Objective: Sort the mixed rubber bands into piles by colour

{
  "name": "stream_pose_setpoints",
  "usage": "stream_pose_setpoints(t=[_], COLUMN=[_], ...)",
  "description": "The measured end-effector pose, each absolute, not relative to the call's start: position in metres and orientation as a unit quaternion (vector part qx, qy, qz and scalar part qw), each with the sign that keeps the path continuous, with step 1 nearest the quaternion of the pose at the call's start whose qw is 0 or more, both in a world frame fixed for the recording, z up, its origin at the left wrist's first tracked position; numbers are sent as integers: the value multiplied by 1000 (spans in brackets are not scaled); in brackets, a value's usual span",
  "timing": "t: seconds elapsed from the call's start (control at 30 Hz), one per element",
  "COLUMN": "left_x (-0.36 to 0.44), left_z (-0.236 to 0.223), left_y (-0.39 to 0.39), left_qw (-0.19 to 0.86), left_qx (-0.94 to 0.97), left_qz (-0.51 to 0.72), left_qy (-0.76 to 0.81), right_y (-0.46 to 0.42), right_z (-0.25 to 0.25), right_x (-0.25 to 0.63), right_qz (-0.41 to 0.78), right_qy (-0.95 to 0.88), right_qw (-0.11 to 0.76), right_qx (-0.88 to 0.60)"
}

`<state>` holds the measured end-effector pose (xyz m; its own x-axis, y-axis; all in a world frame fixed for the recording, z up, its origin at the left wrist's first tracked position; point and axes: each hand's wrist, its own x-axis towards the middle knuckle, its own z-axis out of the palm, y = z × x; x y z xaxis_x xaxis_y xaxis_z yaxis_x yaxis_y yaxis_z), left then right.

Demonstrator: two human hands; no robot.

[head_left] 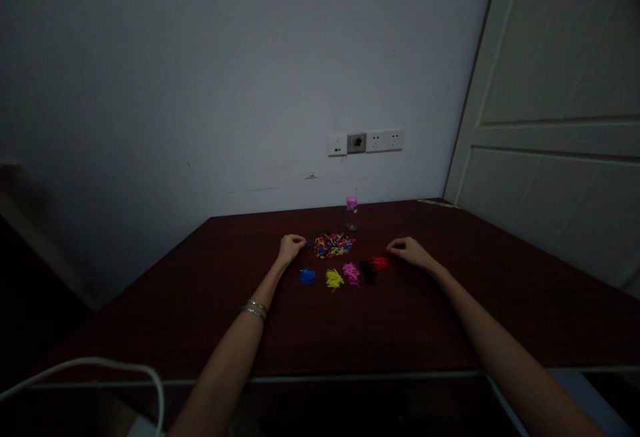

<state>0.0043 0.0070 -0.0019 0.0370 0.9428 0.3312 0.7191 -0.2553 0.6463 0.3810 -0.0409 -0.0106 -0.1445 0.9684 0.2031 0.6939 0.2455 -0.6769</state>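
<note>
A pile of small mixed-colour pieces (334,245), thin like little elastic bands, lies on the dark red table. Just left of it is my left hand (291,248), fingers pinched together, with a tiny dark bit at the tips that is too small to name. My right hand (409,251) rests to the right, its fingertips closed close to the red heap (381,262); whether anything is between them cannot be made out. Nearer me, sorted by colour, are a blue heap (307,276), a yellow heap (334,279), a pink heap (351,274) and a black heap (368,271).
A clear bottle with a pink cap (352,214) stands behind the mixed pile. Sockets (384,141) are on the wall beyond the table (220,257). A white cable (100,361) curves across the near left corner, and a panelled door (555,90) is at right.
</note>
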Motion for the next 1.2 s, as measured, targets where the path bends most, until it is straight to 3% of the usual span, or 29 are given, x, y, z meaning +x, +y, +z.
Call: stream_pose_setpoints(t=[0.3, 0.8, 0.93, 1.1, 1.2], left_x=[2, -1, -5, -13, -16], left_z=[-6, -1, 12, 29, 35], left_y=[12, 8, 1, -18, -32], left_qw=[52, 67, 126, 313, 370], left_qx=[816, 799, 814, 827, 816], left_qz=[233, 297, 274, 166, 131], left_qy=[527, 518, 496, 437, 424], right_y=[-41, -43, -43, -43, -43], right_z=[-10, -7, -7, -7, -6], right_x=[381, 380, 381, 382, 381], right_qz=[207, 198, 200, 205, 205], right_qy=[-736, -738, -741, -742, -740], right_qw=[302, 294, 291, 293, 292], right_qx=[-570, -574, -571, -567, -570])
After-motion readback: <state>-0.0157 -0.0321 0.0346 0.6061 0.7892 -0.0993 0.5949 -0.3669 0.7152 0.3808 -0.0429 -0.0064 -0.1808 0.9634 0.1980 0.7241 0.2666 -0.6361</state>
